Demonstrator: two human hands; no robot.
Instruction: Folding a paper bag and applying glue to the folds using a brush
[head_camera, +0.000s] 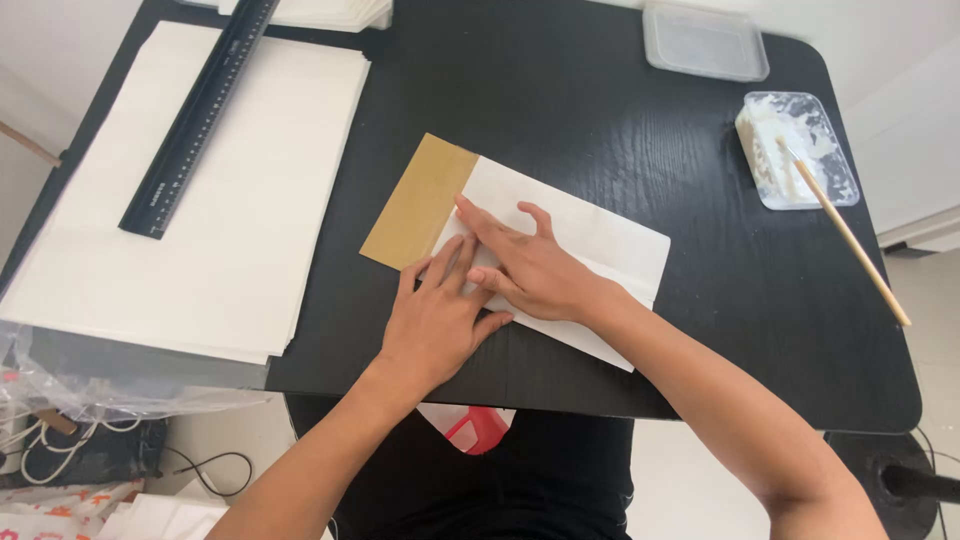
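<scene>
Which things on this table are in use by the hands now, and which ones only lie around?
In use:
- left hand and right hand, both pressed flat on the white folded paper
- brown card under that paper

Lying about:
- black ruler on the stack of white sheets
- open tub of white paste with a wooden stick
- clear lid
</scene>
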